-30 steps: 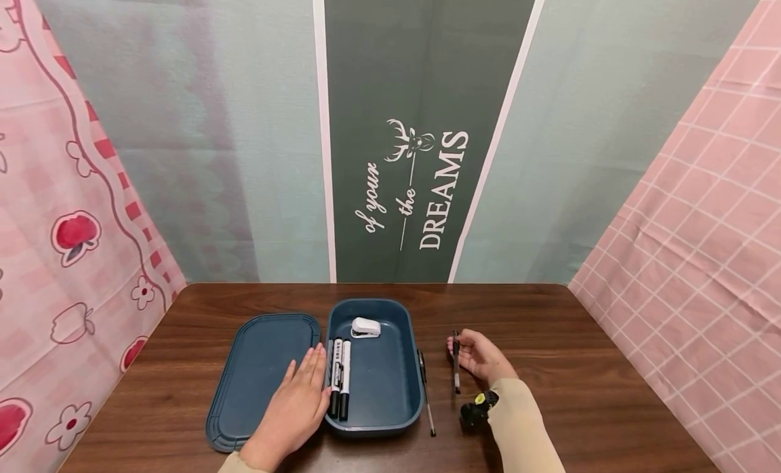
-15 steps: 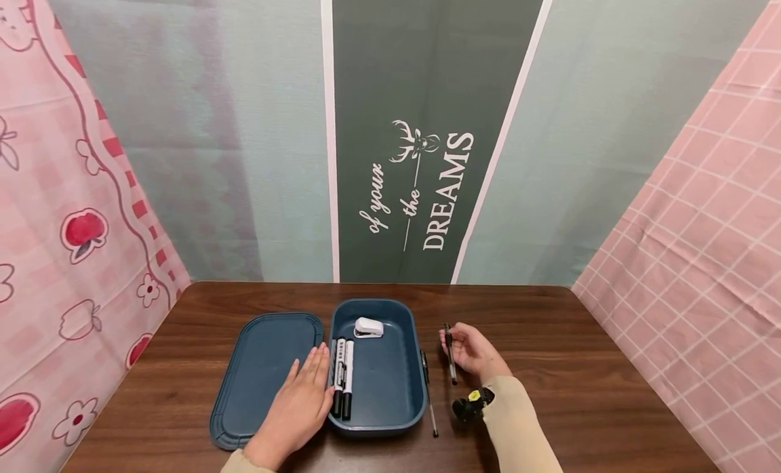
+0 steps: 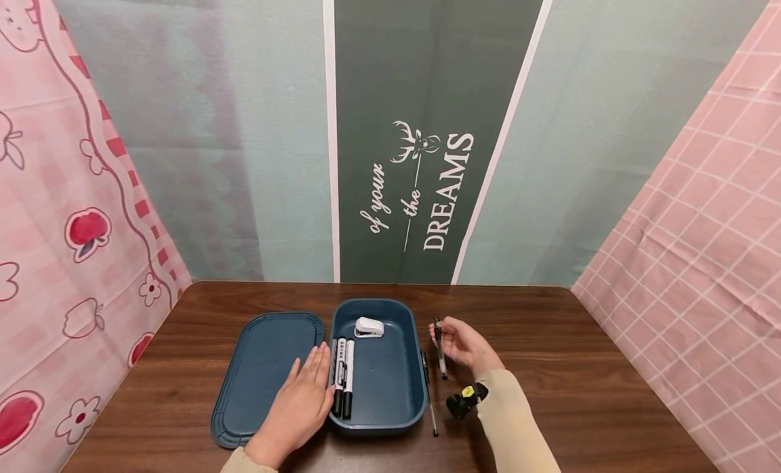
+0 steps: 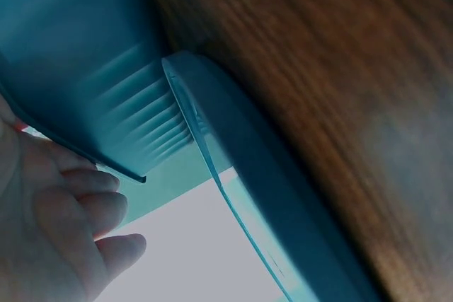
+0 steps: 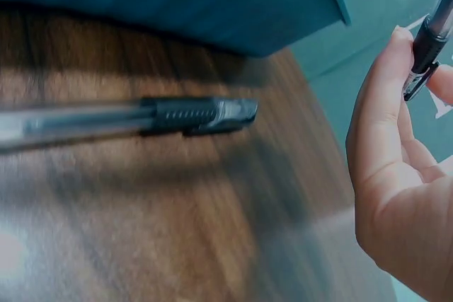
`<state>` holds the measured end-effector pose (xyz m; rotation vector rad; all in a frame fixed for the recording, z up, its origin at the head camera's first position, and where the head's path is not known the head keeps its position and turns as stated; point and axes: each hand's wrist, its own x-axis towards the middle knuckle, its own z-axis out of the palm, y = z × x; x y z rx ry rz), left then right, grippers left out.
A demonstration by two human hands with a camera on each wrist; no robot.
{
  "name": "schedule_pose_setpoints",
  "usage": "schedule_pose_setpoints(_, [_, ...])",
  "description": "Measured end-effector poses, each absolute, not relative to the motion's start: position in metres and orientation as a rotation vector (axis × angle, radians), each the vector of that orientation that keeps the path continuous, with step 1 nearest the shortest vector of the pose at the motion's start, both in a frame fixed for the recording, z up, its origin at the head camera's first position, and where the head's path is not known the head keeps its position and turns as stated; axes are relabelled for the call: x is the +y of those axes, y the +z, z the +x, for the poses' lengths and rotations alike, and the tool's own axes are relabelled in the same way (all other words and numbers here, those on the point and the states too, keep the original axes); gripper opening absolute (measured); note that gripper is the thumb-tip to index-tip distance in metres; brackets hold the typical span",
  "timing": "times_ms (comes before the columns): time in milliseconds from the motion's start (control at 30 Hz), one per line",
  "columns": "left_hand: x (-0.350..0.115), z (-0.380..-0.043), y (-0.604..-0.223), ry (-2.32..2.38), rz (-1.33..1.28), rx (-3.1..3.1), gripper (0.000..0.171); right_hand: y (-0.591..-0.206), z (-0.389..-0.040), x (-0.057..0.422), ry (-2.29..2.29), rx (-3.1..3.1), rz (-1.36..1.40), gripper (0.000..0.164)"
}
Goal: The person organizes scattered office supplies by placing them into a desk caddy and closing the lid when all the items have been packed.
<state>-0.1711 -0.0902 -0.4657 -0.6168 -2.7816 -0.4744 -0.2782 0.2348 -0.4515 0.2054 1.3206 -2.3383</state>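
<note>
A pen [image 3: 441, 351] with a black cap is pinched between the thumb and fingers of my right hand [image 3: 464, 343], right of the blue box [image 3: 390, 429]. In the right wrist view, the held pen [image 5: 429, 47] shows at the upper right. A second black-capped pen [image 3: 430, 395] lies on the table along the box's right side. My left hand [image 3: 302, 398] rests with straight fingers at the box's left rim. Inside the box, black-and-white markers [image 3: 343, 378] lie along the left wall. A white stapler [image 3: 369, 327] sits near the box's far end.
The box's blue lid [image 3: 265, 371] lies on the wooden table [image 3: 525, 405], left of the box and partly behind my left hand. A black wrist camera [image 3: 466, 400] sticks out from my right wrist. Curtains hang behind the table and at both sides.
My right hand has moved left and slightly away from me with the pen, closer to the box. The left hand stays at the box's rim.
</note>
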Motion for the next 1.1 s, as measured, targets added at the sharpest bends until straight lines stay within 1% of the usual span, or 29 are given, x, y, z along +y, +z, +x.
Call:
schedule_pose_setpoints(167, [-0.09,-0.171,-0.466,-0.468,-0.619,-2.778,0.055,-0.446,-0.281,0.224,-2.317,1.382,0.13,0.036])
schedule_pose_setpoints(500, [-0.09,-0.171,-0.466,-0.471,-0.614,-2.796,0.055,-0.434,-0.287,0.194,-2.249,1.639,0.176,0.028])
schedule_pose_setpoints(633, [-0.09,-0.17,-0.466,-0.484,-0.613,-2.813,0.055,-0.429,-0.289,0.183,-2.196,1.71,0.135,0.026])
schedule_pose_setpoints(700, [-0.09,-0.17,-0.465,-0.482,-0.617,-2.812,0.055,-0.426,-0.288,0.177,-2.155,1.76,0.094,0.022])
schedule_pose_setpoints(833, [-0.091,-0.17,-0.465,-0.485,-0.625,-2.803,0.055,-0.418,-0.286,0.164,-2.061,1.915,0.015,0.009])
schedule_pose_setpoints(967, [-0.092,-0.17,-0.466,-0.492,-0.624,-2.805,0.055,-0.41,-0.284,0.148,-1.962,2.07,-0.032,0.025])
schedule_pose_setpoints(1033, [-0.092,-0.169,-0.466,-0.492,-0.621,-2.811,0.055,-0.408,-0.283,0.14,-1.912,2.136,-0.039,0.026])
schedule_pose_setpoints(1100, [-0.091,-0.169,-0.467,-0.489,-0.619,-2.815,0.055,-0.408,-0.282,0.132,-1.848,2.22,-0.053,0.023])
